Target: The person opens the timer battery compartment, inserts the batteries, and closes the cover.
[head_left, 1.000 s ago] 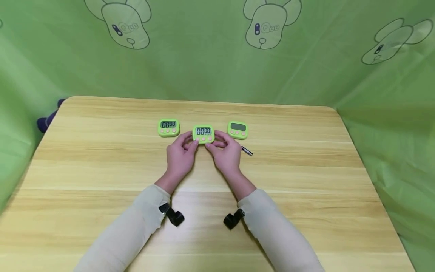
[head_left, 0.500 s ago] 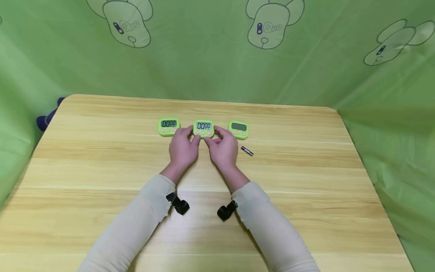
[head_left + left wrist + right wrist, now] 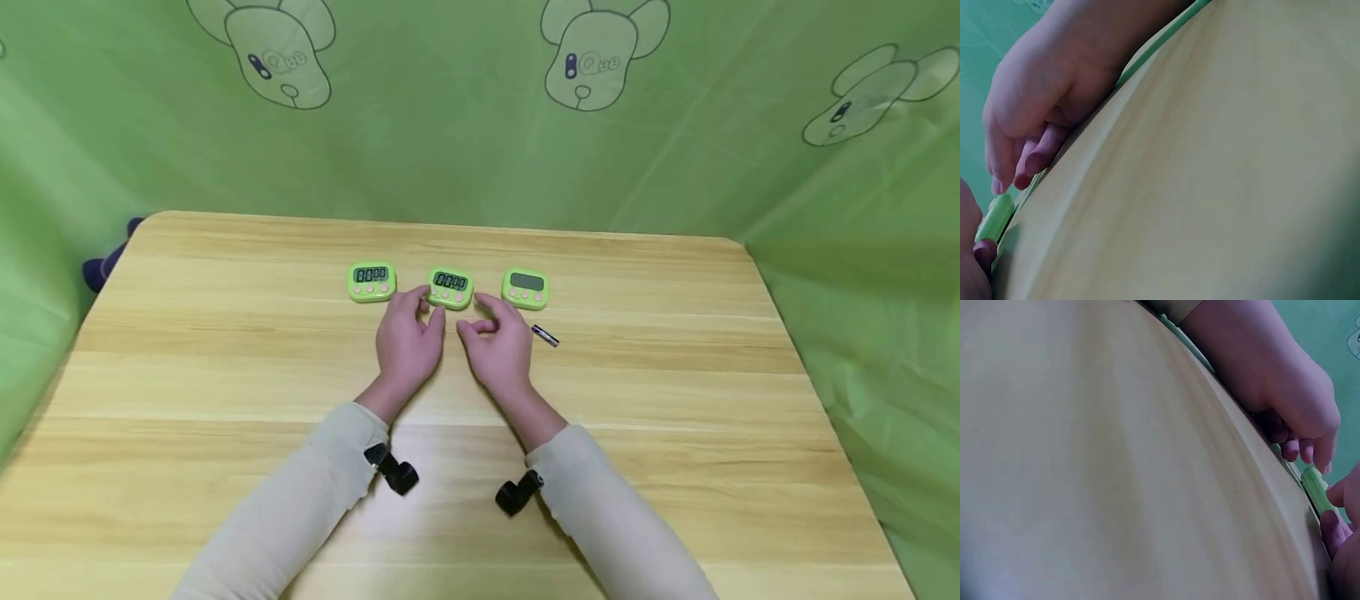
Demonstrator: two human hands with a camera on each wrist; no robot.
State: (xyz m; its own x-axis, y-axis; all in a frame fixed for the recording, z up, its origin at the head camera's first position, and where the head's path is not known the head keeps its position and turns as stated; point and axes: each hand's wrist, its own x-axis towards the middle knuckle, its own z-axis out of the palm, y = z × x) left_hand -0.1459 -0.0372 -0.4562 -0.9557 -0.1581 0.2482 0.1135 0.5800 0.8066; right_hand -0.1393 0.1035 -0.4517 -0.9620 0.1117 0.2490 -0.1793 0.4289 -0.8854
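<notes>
The middle timer (image 3: 450, 288) lies slightly askew on the worktop (image 3: 675, 400), showing zeros, between the left timer (image 3: 372, 282), also at zeros, and the right timer (image 3: 525, 289), its display blank. The left hand (image 3: 408, 342) is released, its forefinger at the middle timer's left edge; whether it touches is unclear. The right hand (image 3: 500, 343), likewise loose and gripping nothing, is just beside the opposite edge. A battery (image 3: 545, 336) lies near the right hand.

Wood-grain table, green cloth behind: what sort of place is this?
Probably a recording booth: cartoon-printed green cloth hangs along three sides of the wood-grain table, and both sleeves wear wrist cameras.
</notes>
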